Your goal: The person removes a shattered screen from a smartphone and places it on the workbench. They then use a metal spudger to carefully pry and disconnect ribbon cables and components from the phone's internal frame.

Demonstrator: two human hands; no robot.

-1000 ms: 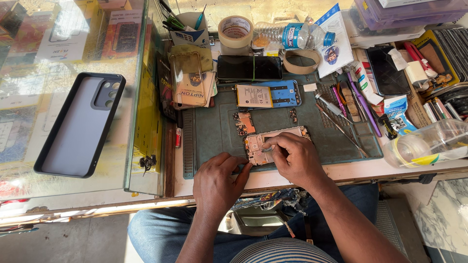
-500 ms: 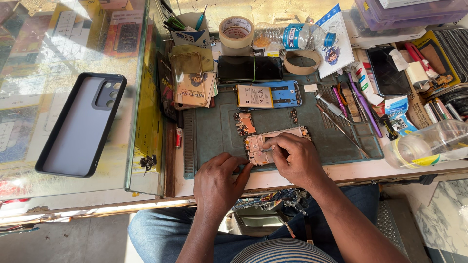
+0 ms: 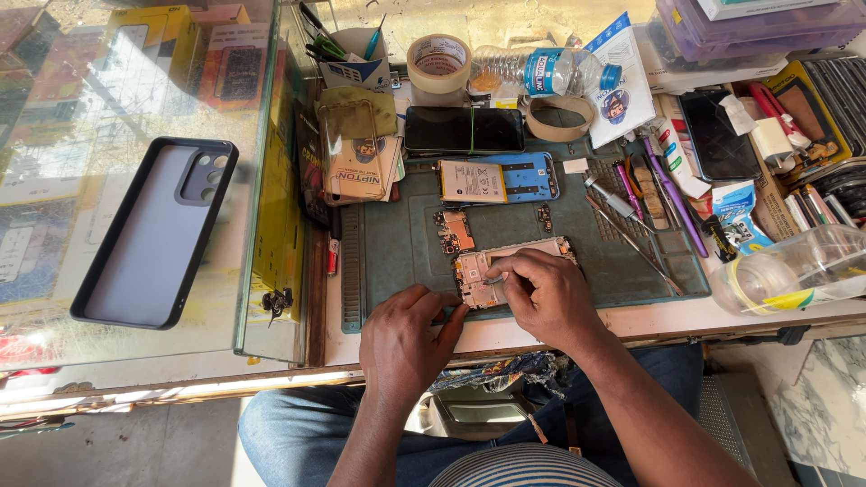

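Head view: looks down on a cluttered repair bench, person seated at its near edge.
Left hand (image 3: 408, 341): lies palm down at the mat's near edge, fingers loosely together; index fingertip touches the left end of the opened phone frame.
Right hand (image 3: 546, 293): curled over the frame's right half, thumb and forefinger pinched on something small at the board; what it pinches is too small to tell.
Opened phone frame (image 3: 492, 268): flat on the green work mat (image 3: 397, 243), near its front edge and about mid-width, circuit parts exposed.
Small circuit board (image 3: 454, 231): loose on the mat just behind the frame, apart from it.
Blue phone back with battery (image 3: 498, 179): along the mat's far edge.
Dark phone (image 3: 464, 130): screen up, just beyond the mat's far edge.
Tape rolls: one (image 3: 439, 62) at the bench's far edge, another (image 3: 559, 117) right of the dark phone.
Water bottle (image 3: 541, 72): on its side between the two rolls.
Tools (image 3: 631, 216): tweezers and drivers spread over the mat's right side.
Phone case (image 3: 155, 232): dark-rimmed, lies on the glass counter (image 3: 54, 180) to the left, well apart from both hands.
Clear plastic container (image 3: 794, 271): at the bench's right near corner.
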